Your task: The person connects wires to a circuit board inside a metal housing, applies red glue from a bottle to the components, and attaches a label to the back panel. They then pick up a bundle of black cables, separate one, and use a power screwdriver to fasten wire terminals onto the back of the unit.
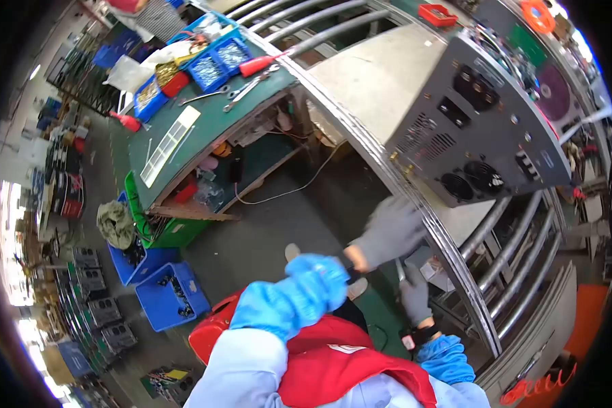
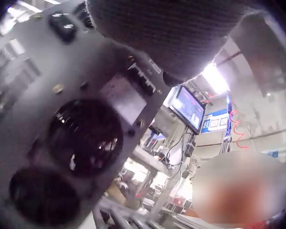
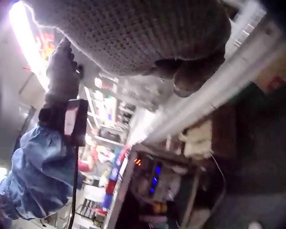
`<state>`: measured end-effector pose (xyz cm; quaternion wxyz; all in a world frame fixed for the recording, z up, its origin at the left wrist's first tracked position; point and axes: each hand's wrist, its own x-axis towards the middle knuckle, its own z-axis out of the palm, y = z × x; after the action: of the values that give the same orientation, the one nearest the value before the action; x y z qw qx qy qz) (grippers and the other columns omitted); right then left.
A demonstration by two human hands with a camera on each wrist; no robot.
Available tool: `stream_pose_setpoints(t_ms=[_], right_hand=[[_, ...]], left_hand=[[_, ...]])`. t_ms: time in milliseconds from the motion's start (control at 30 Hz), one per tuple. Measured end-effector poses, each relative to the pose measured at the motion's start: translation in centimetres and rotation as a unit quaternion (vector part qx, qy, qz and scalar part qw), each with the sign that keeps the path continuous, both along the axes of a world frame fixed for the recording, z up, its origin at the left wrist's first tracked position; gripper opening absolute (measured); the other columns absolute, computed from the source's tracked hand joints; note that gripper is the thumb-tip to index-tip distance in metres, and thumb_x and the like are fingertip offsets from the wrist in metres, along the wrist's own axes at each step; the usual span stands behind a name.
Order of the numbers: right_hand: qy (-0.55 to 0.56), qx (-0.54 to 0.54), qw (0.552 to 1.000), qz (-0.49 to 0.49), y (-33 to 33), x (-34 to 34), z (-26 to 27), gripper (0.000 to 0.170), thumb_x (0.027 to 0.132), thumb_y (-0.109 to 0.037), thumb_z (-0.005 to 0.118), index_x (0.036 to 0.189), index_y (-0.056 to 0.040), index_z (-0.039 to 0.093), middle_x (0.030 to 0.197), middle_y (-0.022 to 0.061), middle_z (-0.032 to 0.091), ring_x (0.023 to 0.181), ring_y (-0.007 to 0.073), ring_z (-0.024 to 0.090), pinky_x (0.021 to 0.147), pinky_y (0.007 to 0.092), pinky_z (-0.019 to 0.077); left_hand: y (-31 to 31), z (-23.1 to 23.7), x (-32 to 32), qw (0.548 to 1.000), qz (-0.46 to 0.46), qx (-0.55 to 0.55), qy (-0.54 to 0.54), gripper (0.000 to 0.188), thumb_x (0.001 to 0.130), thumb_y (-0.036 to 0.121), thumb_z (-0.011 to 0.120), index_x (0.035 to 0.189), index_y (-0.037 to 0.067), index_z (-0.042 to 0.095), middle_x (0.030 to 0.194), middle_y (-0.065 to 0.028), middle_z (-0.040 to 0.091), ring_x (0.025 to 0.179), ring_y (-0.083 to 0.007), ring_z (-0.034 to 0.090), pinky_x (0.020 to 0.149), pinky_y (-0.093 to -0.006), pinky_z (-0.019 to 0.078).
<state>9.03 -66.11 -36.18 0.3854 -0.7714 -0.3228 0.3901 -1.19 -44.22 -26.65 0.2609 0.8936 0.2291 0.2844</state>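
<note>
Unit (image 1: 489,136) at the conveyor's (image 1: 367,75) near edge; left hand (image 1: 391,234) beside it, right hand (image 1: 415,298) lower, neither grip discernible. An uneven pull could drag the unit over that edge.

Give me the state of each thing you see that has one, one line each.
Gray unit: standing, fan side facing the head camera.
Its fans: spinning or stopped, can't tell.
Monitor: screen lit.
Ceiling light: on.
Blue trays: open, holding small parts.
Blue floor bin: open, dark parts inside.
Wrenches: lying on the green workbench.
Left hand: gloved, near the unit, grip unclear.
Right hand: gloved, grip unclear.
</note>
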Motion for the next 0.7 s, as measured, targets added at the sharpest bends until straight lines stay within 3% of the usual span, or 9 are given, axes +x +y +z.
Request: stream_pose_setpoints(t_ms=[33,67,100,167,200,300,400,533,700], right_hand=[[0.144,-0.108,0.984,0.004,-0.4,-1.7,-0.1,0.037,0.085,-0.006,0.054,0.119,0.0004,0.063,0.082,0.009,0.066,0.061,0.0144,0.06,0.055,0.0296,0.0481],[0.144,-0.131,0.98,0.038,0.2,-3.2,0.2,0.036,0.086,-0.007,0.054,0.12,0.0004,0.063,0.083,0.0081,0.066,0.059,0.0132,0.06,0.053,0.0284,0.0479],[0.143,-0.154,0.975,0.073,0.8,-4.6,0.6,0.035,0.087,-0.008,0.054,0.12,0.0003,0.063,0.083,0.0072,0.066,0.058,0.0121,0.059,0.051,0.0272,0.0477],[0.143,-0.18,0.964,0.131,3.3,-7.5,1.5,0.033,0.088,-0.01,0.055,0.118,0.0002,0.064,0.083,0.0063,0.067,0.057,0.0111,0.06,0.05,0.0261,0.0478],[0.146,-0.185,0.96,0.153,5.7,-9.1,2.0,0.033,0.088,-0.012,0.055,0.117,0.0,0.064,0.082,0.0062,0.067,0.058,0.0112,0.06,0.05,0.0262,0.0482],[0.088,-0.121,0.956,0.253,13.0,-13.9,1.4,0.033,0.087,-0.016,0.054,0.115,-0.0006,0.066,0.078,0.0066,0.067,0.059,0.0122,0.061,0.052,0.0276,0.0495],[0.11,-0.112,0.95,0.269,23.5,-20.6,5.4,0.038,0.086,-0.009,0.052,0.12,-0.0003,0.064,0.076,0.0066,0.065,0.058,0.0128,0.06,0.051,0.0285,0.0497],[0.165,-0.018,0.959,0.23,35.9,-29.6,7.3,0.034,0.087,-0.007,0.054,0.118,-0.0024,0.064,0.077,0.0067,0.064,0.056,0.0131,0.058,0.047,0.0268,0.0469],[0.046,0.049,0.961,0.269,47.3,-37.4,9.9,0.032,0.089,-0.014,0.052,0.116,-0.005,0.066,0.077,0.0068,0.062,0.057,0.0108,0.058,0.046,0.0274,0.0459]], left_hand=[[-0.9,-4.2,-5.4,0.992,0.009,-0.037,0.121,0.047,0.083,0.033,0.066,0.122,0.008,0.06,0.122,-0.0155,0.061,0.116,-0.0335,0.056,0.098,-0.0466,0.0447],[-2.5,-8.2,-11.9,0.958,0.024,-0.102,0.267,0.041,0.085,0.035,0.063,0.116,0.008,0.065,0.112,-0.015,0.065,0.109,-0.0354,0.061,0.092,-0.0476,0.0469],[-3.8,-11.6,-18.3,0.869,0.0,-0.194,0.455,0.036,0.086,0.035,0.06,0.108,0.008,0.071,0.106,-0.0156,0.069,0.097,-0.036,0.067,0.085,-0.0488,0.0495],[-7.1,-12.8,-31.3,0.742,0.01,-0.317,0.591,0.036,0.086,0.035,0.056,0.101,0.007,0.074,0.101,-0.0188,0.072,0.095,-0.0357,0.07,0.08,-0.0515,0.0538],[-9.5,-13.1,-37.6,0.716,0.045,-0.318,0.62,0.039,0.084,0.035,0.056,0.104,0.006,0.073,0.1,-0.0194,0.072,0.097,-0.0365,0.069,0.083,-0.0504,0.0542],[-13.8,-10.8,-51.4,0.633,0.192,-0.468,0.586,0.043,0.083,0.041,0.06,0.104,0.005,0.073,0.106,-0.0194,0.071,0.101,-0.0361,0.067,0.088,-0.0466,0.0525],[-17.5,-13.2,-60.5,0.641,0.375,-0.483,0.463,0.044,0.082,0.037,0.06,0.107,0.003,0.071,0.111,-0.0225,0.068,0.108,-0.038,0.064,0.093,-0.0466,0.05],[-14.7,-11.2,-61.4,0.617,0.528,-0.532,0.242,0.047,0.083,0.039,0.06,0.113,0.003,0.069,0.117,-0.0207,0.067,0.112,-0.0372,0.062,0.095,-0.0435,0.0487],[-12.3,-13.0,-59.1,0.712,0.506,-0.473,0.119,0.044,0.086,0.038,0.059,0.114,0.004,0.068,0.112,-0.0192,0.069,0.109,-0.0366,0.063,0.094,-0.0422,0.0488]])
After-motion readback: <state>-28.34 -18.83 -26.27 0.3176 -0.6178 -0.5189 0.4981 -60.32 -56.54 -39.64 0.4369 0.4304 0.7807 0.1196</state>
